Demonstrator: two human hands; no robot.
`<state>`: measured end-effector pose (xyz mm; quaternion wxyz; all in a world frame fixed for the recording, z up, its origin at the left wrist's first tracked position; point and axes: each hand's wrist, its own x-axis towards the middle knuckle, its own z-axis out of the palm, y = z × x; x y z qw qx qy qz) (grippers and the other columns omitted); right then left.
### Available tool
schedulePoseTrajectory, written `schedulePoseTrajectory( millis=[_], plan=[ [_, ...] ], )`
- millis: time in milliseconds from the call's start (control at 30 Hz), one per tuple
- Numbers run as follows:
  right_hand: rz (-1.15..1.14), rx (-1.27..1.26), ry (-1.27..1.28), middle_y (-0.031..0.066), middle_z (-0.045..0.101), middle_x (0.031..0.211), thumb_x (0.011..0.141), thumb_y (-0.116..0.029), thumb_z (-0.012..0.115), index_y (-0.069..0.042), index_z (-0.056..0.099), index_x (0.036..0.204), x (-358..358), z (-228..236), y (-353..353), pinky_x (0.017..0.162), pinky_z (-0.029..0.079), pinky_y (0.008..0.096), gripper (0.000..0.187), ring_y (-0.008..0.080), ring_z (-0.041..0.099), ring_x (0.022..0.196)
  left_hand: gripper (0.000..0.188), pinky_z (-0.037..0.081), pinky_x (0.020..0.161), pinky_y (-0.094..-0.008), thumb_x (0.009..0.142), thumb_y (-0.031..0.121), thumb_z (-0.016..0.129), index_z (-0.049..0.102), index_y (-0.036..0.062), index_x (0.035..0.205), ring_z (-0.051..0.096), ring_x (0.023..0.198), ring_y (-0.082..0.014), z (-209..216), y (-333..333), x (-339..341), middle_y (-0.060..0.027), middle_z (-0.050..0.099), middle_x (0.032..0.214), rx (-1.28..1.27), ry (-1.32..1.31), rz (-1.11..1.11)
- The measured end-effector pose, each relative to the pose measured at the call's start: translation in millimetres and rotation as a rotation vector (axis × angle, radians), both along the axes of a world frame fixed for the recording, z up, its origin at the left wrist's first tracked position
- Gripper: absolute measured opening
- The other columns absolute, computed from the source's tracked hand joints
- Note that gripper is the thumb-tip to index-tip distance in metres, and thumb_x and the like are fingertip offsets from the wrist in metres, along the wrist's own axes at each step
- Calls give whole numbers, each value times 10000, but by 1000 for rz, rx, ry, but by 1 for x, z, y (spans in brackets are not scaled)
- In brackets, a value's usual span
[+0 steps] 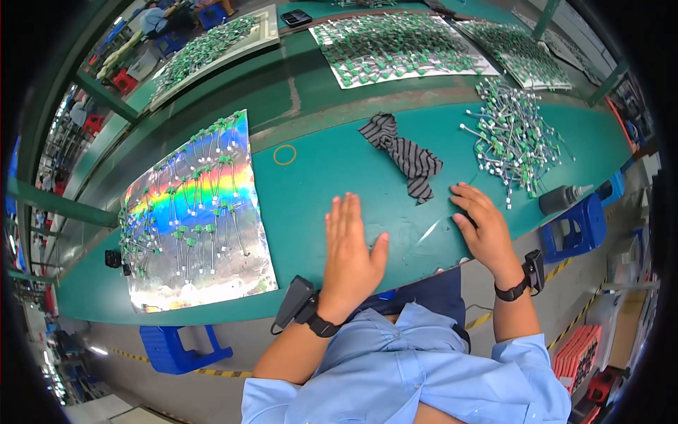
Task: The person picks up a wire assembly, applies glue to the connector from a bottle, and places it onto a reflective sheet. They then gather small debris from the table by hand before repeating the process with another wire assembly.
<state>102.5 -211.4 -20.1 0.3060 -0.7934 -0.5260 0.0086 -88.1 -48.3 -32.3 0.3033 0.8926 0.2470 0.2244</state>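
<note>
My left hand (351,258) is held over the green table (304,205), its fingers stretched out and the thumb apart, with nothing in it. Further right, my right hand (486,230) is also open and empty, thumb away from the fingers. Between and beyond them lies a crumpled grey-and-black striped cloth (417,161). A heap of short white cables with green connectors (514,134) sits beyond my right hand. On the left, a shiny rainbow-reflecting sheet (258,261) carries several rows of similar cables (194,185). Each wrist has a strapped black device.
A yellow ring (284,155) lies beside the shiny sheet. A dark bottle with a nozzle (561,199) stands at the right table edge. Cable-covered white sheets (402,46) lie at the back. Blue stools (180,350) stand below the table. People sit at the far left.
</note>
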Motion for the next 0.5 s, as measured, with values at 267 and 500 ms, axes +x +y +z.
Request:
schedulePoseTrajectory(
  millis=[267, 500],
  plan=[
    [120, -25, -41, 96, 604, 982, 744, -5, 654, -37, 613, 906, 0, 10, 5, 829, 448, 375, 170, 309, 546, 972, 541, 272, 1062, -469, 845, 76, 565, 354, -85, 1316, 317, 1308, -410, 8, -4, -29, -271, 372, 1370, -102, -297, -64],
    [106, 2, -76, 78, 584, 900, 730, 4, 660, -37, 587, 832, 18, 4, 20, 761, 441, 378, 133, 293, 537, 882, 264, 444, 901, -368, 843, -24, 539, 539, -43, 1106, 578, 1014, -291, 4, -29, -96, -170, 589, 1102, -521, -535, -245]
  ],
)
